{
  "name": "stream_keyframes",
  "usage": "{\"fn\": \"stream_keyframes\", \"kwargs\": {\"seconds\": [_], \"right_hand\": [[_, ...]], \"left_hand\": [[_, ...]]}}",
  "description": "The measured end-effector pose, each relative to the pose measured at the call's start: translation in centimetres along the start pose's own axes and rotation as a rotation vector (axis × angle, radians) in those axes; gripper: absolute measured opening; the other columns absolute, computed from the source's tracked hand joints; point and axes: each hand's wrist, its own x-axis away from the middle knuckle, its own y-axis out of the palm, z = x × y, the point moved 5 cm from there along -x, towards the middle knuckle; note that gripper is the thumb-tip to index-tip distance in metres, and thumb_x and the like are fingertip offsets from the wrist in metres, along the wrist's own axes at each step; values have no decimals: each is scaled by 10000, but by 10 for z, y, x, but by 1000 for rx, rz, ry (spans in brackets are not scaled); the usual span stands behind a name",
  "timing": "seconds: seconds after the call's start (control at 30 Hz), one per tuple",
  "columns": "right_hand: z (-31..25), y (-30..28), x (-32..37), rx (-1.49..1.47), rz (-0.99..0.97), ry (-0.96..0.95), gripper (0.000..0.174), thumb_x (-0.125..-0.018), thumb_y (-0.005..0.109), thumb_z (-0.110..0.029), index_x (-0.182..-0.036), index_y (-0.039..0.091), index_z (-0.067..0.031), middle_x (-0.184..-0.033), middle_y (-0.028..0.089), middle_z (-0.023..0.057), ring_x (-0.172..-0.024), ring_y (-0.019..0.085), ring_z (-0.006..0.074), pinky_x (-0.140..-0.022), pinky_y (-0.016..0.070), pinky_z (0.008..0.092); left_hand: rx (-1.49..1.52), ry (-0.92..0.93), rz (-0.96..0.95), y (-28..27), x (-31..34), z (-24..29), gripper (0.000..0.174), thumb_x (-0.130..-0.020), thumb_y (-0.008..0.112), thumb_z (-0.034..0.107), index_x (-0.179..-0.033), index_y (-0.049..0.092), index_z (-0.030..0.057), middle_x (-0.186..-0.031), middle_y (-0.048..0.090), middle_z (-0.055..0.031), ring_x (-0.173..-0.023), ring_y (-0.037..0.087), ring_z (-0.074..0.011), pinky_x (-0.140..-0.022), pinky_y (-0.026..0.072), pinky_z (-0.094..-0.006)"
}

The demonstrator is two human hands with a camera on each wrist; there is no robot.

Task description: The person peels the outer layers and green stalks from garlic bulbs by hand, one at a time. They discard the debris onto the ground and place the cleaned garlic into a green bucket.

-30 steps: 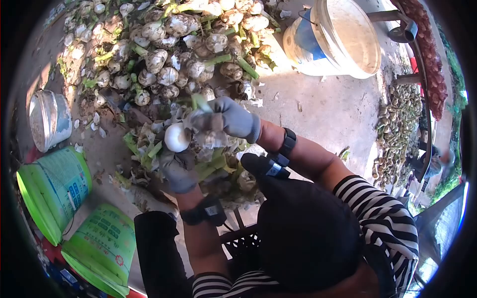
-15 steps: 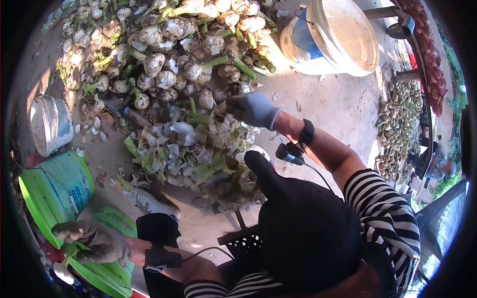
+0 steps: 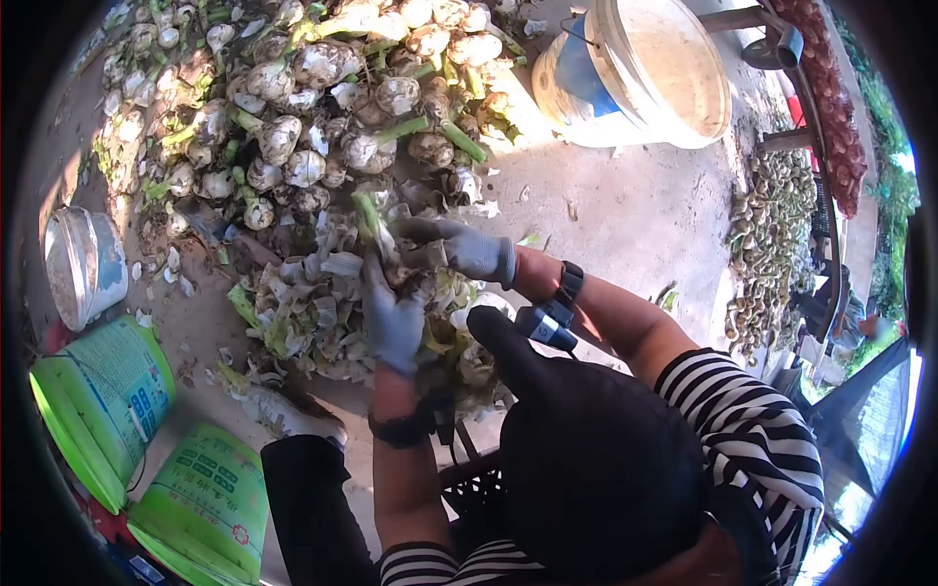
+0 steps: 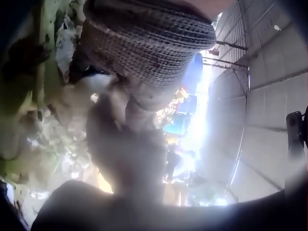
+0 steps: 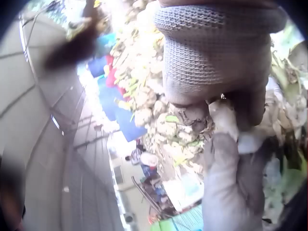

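Garlic stalk (image 3: pixel 368 217), tip away from person

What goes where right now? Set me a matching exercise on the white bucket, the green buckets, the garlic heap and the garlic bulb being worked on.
Things:
1. white bucket
2. green buckets
3. garlic heap
4. garlic bulb

Places:
A. lower left of the head view, by the person's leg
B. gripped between the left hand and the right hand
C. lying on its side, upper right
D. on the ground beyond both hands

Pairs: 1-C, 2-A, 3-D, 4-B
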Motion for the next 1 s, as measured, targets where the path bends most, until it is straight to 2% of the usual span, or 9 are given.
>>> {"fn": "stream_keyframes", "kwargs": {"seconds": [0.27, 0.33, 0.67, 0.77, 0.83, 0.87, 0.9, 0.97, 1.0], "right_hand": [[-25, 6, -17, 483, -92, -118, 309, -787, 640, -280, -844, 605, 22, -707, 605, 86, -639, 525, 103, -598, 452, 298], [-29, 2, -16, 416, -244, -96, 292, -796, 619, -250, -815, 589, 40, -681, 589, 111, -623, 476, 80, -564, 430, 301], [-37, 6, 3, 215, -284, 28, 195, -829, 568, -161, -855, 618, 26, -656, 580, -8, -611, 490, 50, -554, 435, 244], [-20, 7, -4, 207, -162, -18, 213, -820, 571, -183, -736, 601, 10, -634, 550, 77, -628, 489, 73, -548, 419, 282], [-32, 8, 2, 629, -92, -784, 135, -766, 598, -131, -807, 630, -7, -707, 592, 89, -674, 557, 120, -604, 459, 289], [-36, 8, 6, 665, -100, -803, 192, -711, 609, -102, -884, 641, -25, -776, 615, 100, -714, 593, 220, -665, 479, 321], [-37, 11, 8, 665, -99, -802, 192, -711, 609, -102, -884, 641, -25, -776, 615, 100, -714, 593, 220, -665, 479, 321], [-1, 4, -3, 109, -57, 61, 214, -689, 601, -102, -892, 647, -51, -822, 620, 101, -749, 584, 280, -694, 475, 353], [-12, 2, -2, 369, -109, -197, 174, -708, 594, -91, -869, 653, -60, -817, 627, 84, -755, 587, 262, -702, 471, 354]], "left_hand": [[-338, 110, -104, -18, 14, 28, 620, -655, 704, 29, -1213, 439, -15, -1077, 548, -124, -980, 545, -245, -846, 432, -328], [142, -27, -172, -15, 20, 33, 555, -715, 644, -8, -1228, 432, -25, -1181, 502, -82, -1039, 503, -166, -906, 401, -292], [606, -59, -275, -21, 25, 28, 549, -785, 630, 102, -1269, 398, -15, -1261, 451, -100, -1124, 449, -190, -965, 355, -318], [1077, -473, -66, -24, 31, -5, 585, -751, 607, 23, -1288, 374, 36, -1135, 522, -90, -988, 528, -183, -815, 469, -281], [644, -86, 127, -26, 27, 0, 608, -772, 621, 108, -1303, 329, 61, -1100, 512, -81, -949, 546, -194, -785, 474, -266], [397, -63, 61, -22, 24, 20, 632, -798, 603, 199, -1323, 272, 79, -1076, 500, -80, -966, 529, -167, -751, 473, -235], [397, -65, 60, -17, 24, 33, 632, -798, 603, 199, -1323, 272, 79, -1076, 500, -80, -966, 529, -167, -751, 473, -235], [640, -141, 93, -10, 28, 44, 582, -810, 584, 248, -1292, 326, 51, -1080, 502, -81, -981, 510, -142, -757, 464, -227], [897, -252, 24, -15, 24, 23, 501, -828, 560, 228, -1253, 389, 24, -1081, 519, -92, -967, 517, -160, -794, 453, -261]]}}
